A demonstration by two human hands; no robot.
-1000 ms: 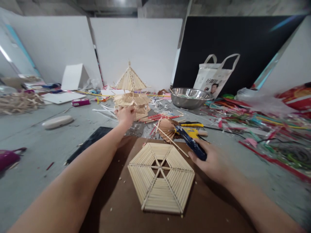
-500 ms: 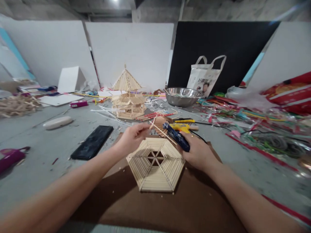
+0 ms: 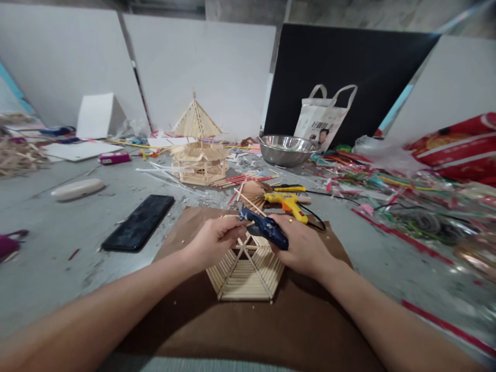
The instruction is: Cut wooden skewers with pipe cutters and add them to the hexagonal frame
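Note:
My right hand (image 3: pixel 304 243) is closed around a dark blue hand tool (image 3: pixel 267 227) that looks like cutters. The tool's head reaches my left fingertips. My left hand (image 3: pixel 217 237) pinches a short thin wooden stick (image 3: pixel 248 223) at that head, mostly hidden by fingers and tool. A longer thin stick (image 3: pixel 250 201) slants out behind the tool; whether my right hand holds it, I cannot tell. Below both hands lies a hexagonal panel of wooden sticks (image 3: pixel 244 279) with spokes and an open centre, its upper part covered by my hands.
The panel rests on a brown board (image 3: pixel 217 330). Behind it are a yellow glue gun (image 3: pixel 289 201), a stick-built pavilion model (image 3: pixel 199 150) and a steel bowl (image 3: pixel 287 150). A black phone (image 3: pixel 139 222) lies left. Plastic scraps and strips (image 3: pixel 418 206) clutter the right.
My left hand has come down towards me, and the blue tool has moved left to meet its fingertips. Both hands now cover the panel's upper part. The view has shifted slightly.

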